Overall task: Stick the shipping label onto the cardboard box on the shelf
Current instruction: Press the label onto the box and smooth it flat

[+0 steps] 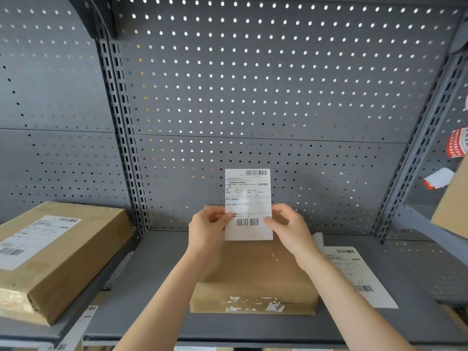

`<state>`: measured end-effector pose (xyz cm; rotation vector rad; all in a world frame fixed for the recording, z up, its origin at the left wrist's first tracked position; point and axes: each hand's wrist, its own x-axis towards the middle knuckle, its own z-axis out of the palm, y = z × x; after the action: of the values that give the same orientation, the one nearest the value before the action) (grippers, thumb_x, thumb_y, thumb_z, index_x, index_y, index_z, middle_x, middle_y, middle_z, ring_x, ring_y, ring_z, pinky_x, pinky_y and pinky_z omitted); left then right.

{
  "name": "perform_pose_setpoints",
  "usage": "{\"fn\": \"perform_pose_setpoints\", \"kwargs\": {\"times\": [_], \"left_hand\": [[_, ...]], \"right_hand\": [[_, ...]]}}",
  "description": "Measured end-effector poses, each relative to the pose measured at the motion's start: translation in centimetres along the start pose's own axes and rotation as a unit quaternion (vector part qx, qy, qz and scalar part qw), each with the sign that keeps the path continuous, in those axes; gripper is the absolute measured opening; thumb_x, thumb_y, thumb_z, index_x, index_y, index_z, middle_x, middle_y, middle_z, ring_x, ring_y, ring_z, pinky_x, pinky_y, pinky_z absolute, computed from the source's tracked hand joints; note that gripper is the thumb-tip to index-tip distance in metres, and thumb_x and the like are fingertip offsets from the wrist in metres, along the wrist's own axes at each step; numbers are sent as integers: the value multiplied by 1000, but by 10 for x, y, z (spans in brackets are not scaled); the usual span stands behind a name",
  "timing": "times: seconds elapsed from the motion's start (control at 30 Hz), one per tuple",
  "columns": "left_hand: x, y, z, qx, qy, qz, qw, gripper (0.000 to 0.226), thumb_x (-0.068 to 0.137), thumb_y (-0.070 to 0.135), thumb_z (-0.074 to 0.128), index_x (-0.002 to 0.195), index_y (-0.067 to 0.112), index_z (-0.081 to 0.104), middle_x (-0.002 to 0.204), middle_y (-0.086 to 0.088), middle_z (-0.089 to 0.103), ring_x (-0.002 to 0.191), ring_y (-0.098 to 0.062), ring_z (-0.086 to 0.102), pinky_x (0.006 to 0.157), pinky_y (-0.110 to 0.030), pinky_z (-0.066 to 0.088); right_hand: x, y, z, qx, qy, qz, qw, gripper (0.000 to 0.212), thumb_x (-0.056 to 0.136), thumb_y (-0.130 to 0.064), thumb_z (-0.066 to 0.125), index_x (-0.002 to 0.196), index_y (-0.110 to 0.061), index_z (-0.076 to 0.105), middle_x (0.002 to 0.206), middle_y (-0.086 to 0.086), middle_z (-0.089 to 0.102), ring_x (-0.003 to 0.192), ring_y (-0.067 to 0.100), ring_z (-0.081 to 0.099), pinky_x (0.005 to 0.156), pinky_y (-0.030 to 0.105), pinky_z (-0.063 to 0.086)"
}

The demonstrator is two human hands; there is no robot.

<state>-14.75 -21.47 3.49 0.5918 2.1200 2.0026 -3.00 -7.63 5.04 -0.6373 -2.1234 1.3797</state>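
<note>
I see the label (248,204) held upright in both hands above the box (255,269), printed side toward me, with one barcode at its top and another near its bottom. My left hand (206,230) pinches the label's left edge low down, thumb on the front and fingers curled behind it; my right hand (291,230) pinches the right edge at the same height, thumb tip just beside the lower barcode. The label's lower edge hangs over the far part of the box top, and I cannot tell whether it touches the cardboard. The box lies flat on the grey shelf (157,323), at 6 o'clock from the label, its near face marked with torn white scraps of old tape. At 3 o'clock from the box, a second label sheet (359,274) lies flat on the shelf, just beside the box, one corner curled up at its far end. At 9 o'clock, in the next bay beyond the slotted upright (121,138), sits a bigger box (63,259) with a label already stuck on its top. Behind everything stands the pegboard (278,84), light showing through its holes. At 2 o'clock, near the frame's edge, a red-and-white sticker roll (457,143) shows against the right-hand bay, with part of another carton (453,206) below it.
</note>
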Motion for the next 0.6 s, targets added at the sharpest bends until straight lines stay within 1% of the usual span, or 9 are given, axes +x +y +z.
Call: {"fn": "perform_pose_setpoints", "kwargs": {"times": [0.07, 0.17, 0.2, 0.3, 0.37, 0.4, 0.47, 0.53, 0.6], "left_hand": [[-1, -1, -3, 4, -8, -1, 1000, 6, 81, 19, 72, 86, 17, 73, 84, 0, 76, 83, -17, 71, 83, -36, 57], [-4, -2, -5, 5, -10, -17, 1000, 6, 79, 20, 73, 85, 19, 73, 85, -1, 76, 84, -18, 71, 85, -40, 56], [-5, -2, -6, 12, -12, -20, 1000, 7, 78, 21, 74, 85, 20, 73, 85, 0, 76, 84, -17, 71, 86, -41, 56], [-5, -3, -9, 56, -30, -14, 998, 9, 79, 24, 73, 87, 20, 73, 85, 2, 76, 86, -14, 70, 88, -40, 55], [-7, -3, -10, 75, -39, -12, 996, 6, 79, 23, 73, 85, 23, 73, 85, 3, 76, 86, -13, 70, 88, -38, 55], [-8, -2, -10, 85, -42, -12, 995, 6, 78, 24, 74, 83, 24, 73, 85, 4, 75, 86, -12, 70, 87, -37, 55], [-11, -2, -10, 110, -50, -7, 993, 12, 73, 25, 78, 85, 25, 73, 86, 6, 75, 85, -10, 68, 85, -32, 54], [-14, -2, -10, 136, -59, -4, 989, 23, 68, 26, 82, 90, 22, 74, 88, 5, 74, 84, -9, 67, 76, -22, 52], [-17, -1, -10, 155, -70, -3, 985, 31, 65, 24, 84, 93, 20, 72, 88, 7, 73, 80, -5, 66, 65, -10, 46]], "right_hand": [[0, 2, -3, -23, 8, -3, 1000, 11, 85, -22, 63, 96, -23, 65, 104, -12, 62, 99, 3, 52, 72, 12, 36], [-1, 3, -5, -42, 8, -7, 999, 4, 83, -21, 65, 86, -19, 65, 93, -6, 66, 88, 9, 59, 69, 17, 41], [-2, 4, -5, -50, 3, -7, 999, 2, 83, -21, 65, 85, -19, 64, 90, -6, 66, 85, 9, 60, 68, 18, 41], [-5, 5, -8, -81, -6, -7, 997, 4, 84, -22, 66, 86, -19, 65, 87, -7, 66, 82, 4, 59, 67, 17, 41], [-5, 8, -9, -107, -5, 0, 994, 8, 83, -25, 67, 87, -18, 66, 89, -6, 67, 84, 7, 60, 69, 21, 43], [-6, 9, -9, -121, -4, 4, 993, 9, 82, -26, 68, 87, -19, 67, 89, -6, 67, 86, 9, 60, 72, 24, 45], [-7, 11, -10, -142, -5, 11, 990, 10, 81, -29, 68, 87, -22, 66, 91, -7, 67, 88, 10, 60, 79, 29, 47], [-8, 13, -11, -154, -7, 13, 988, 10, 81, -31, 68, 87, -24, 65, 92, -7, 67, 90, 10, 60, 85, 32, 49], [-9, 16, -11, -168, -13, 12, 986, 6, 80, -32, 67, 84, -28, 64, 89, -8, 66, 92, 12, 60, 88, 37, 49]]}}
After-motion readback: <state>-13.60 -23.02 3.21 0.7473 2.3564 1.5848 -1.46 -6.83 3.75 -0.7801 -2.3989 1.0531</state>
